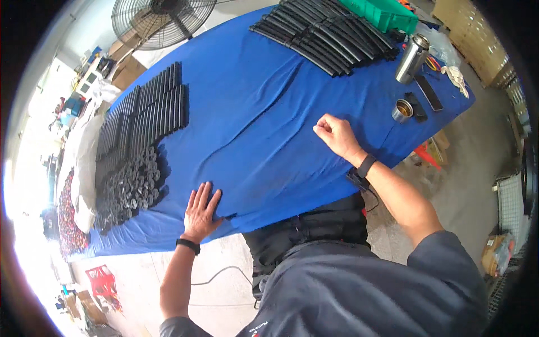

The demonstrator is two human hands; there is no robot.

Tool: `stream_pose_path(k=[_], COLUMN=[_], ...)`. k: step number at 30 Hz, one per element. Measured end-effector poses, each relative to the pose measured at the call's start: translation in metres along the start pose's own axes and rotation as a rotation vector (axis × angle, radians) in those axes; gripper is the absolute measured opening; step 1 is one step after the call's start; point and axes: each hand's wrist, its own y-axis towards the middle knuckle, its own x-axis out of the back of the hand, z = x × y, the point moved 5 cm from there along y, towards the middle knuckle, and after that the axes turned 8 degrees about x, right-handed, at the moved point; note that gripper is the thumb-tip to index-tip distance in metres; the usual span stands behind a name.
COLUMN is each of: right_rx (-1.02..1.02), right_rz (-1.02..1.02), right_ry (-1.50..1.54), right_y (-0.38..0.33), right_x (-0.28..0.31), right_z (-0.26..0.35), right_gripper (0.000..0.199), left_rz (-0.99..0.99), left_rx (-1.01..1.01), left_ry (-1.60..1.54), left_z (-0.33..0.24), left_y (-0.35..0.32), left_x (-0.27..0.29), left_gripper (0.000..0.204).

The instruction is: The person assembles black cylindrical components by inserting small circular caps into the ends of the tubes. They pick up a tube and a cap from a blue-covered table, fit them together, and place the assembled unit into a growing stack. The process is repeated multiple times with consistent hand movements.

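Note:
My left hand [202, 212] lies flat with spread fingers near the front edge of the blue cloth [252, 106] on the table, holding nothing. My right hand [336, 136] is over the cloth on the right side, its fingers curled in a loose fist; nothing shows in it. To the left of my left hand is a heap of round black plastic caps or rings [137, 185], beside stacked rows of black tubes [147, 104]. A steel cup [402, 111] with liquid in it stands nearest to my right hand.
More black tubes [325, 36] are piled at the far edge by a green crate [387, 16]. A steel flask [412, 59] and a dark flat bar [429, 92] are at the right. A large fan [163, 17] stands behind the table; a red crate [103, 281] is on the floor.

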Motion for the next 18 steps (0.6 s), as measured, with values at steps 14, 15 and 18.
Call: stream_pose_path(k=[14,15,18], right_rx=[-0.088,-0.011,0.011], right_rz=[0.057,0.050,0.046], right_ry=[0.202,0.147,0.089], right_y=[-0.004,-0.003,-0.005], right_x=[-0.008,-0.007,-0.002], right_z=[-0.006,-0.005,-0.007], right_gripper=[0.018,0.018,0.021], left_rz=[0.064,0.072,0.072], left_rx=[0.010,0.005,-0.002], left_ry=[-0.048,-0.024,-0.019], left_z=[-0.001,-0.002,-0.004], left_y=[0.005,0.007,0.015], left_x=[0.014,0.013,0.013], left_gripper=[0.114,0.115,0.114])
